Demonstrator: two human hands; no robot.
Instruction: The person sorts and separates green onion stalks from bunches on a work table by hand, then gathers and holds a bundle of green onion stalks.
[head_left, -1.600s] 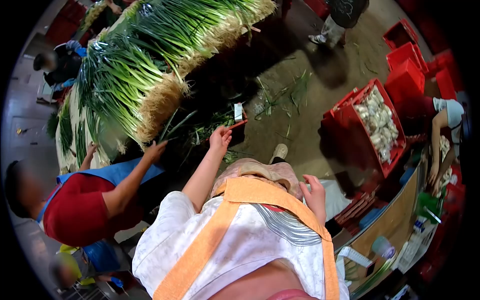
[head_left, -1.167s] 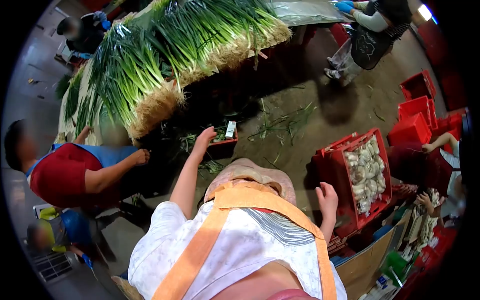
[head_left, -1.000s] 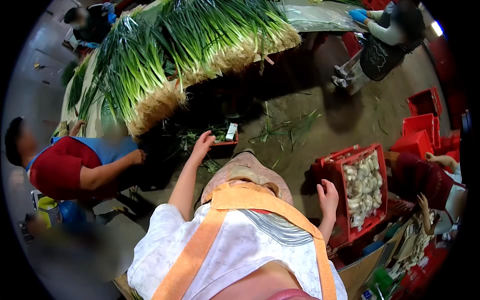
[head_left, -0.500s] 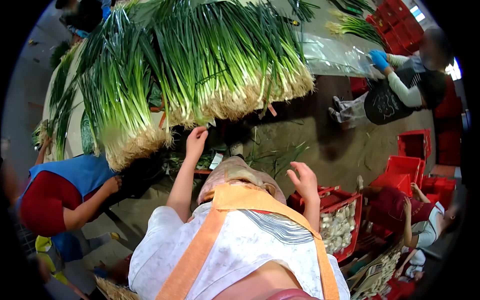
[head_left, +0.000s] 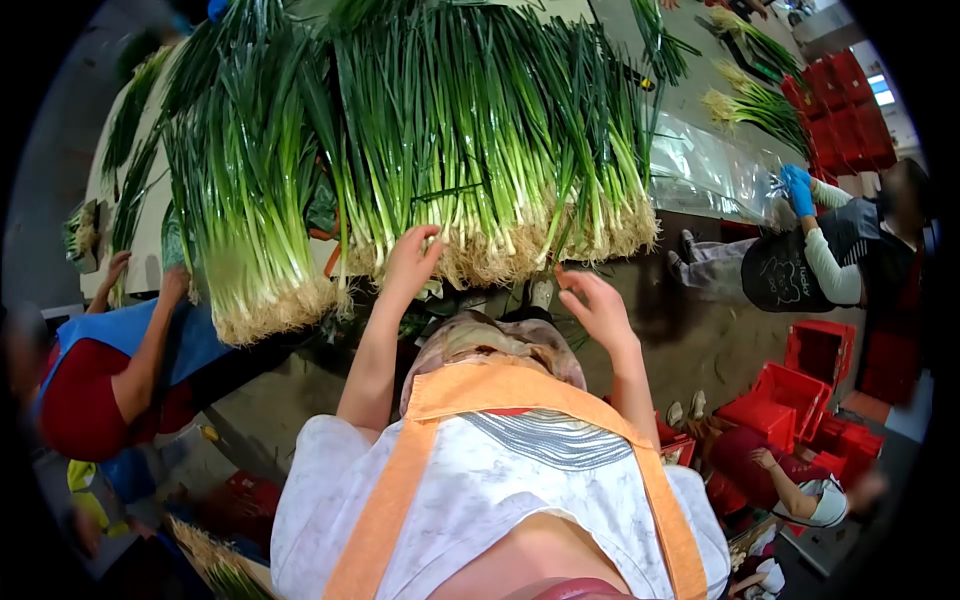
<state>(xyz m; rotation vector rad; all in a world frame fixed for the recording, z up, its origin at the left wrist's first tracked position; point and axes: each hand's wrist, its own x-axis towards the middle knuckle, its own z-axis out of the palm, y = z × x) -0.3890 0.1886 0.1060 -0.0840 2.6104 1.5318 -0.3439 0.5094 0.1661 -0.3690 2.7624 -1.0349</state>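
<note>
A wide pile of green onions (head_left: 470,170) lies on the table before me, dark leaves pointing away and bushy roots toward me. My left hand (head_left: 410,265) is at the pile's front edge, overlapping the roots and white stems, its fingers loosely bent with a gap to the thumb. Just below the roots, to the right, my right hand (head_left: 598,312) hovers with bent fingers apart and nothing in it. Left of centre, another thick bundle of green onions (head_left: 265,220) lies with its roots hanging over the edge.
A person in a blue apron (head_left: 190,335) stands close on my left. Across to the right, a person with blue gloves (head_left: 798,190) handles clear plastic bags (head_left: 700,165) on the table. Red crates (head_left: 790,395) stand on the floor at right. More green onions (head_left: 755,110) lie farther back.
I am closer to the table, and both hands have moved toward the roots, the right one up from beside the red crate. The person on the left has raised an arm to the table.
</note>
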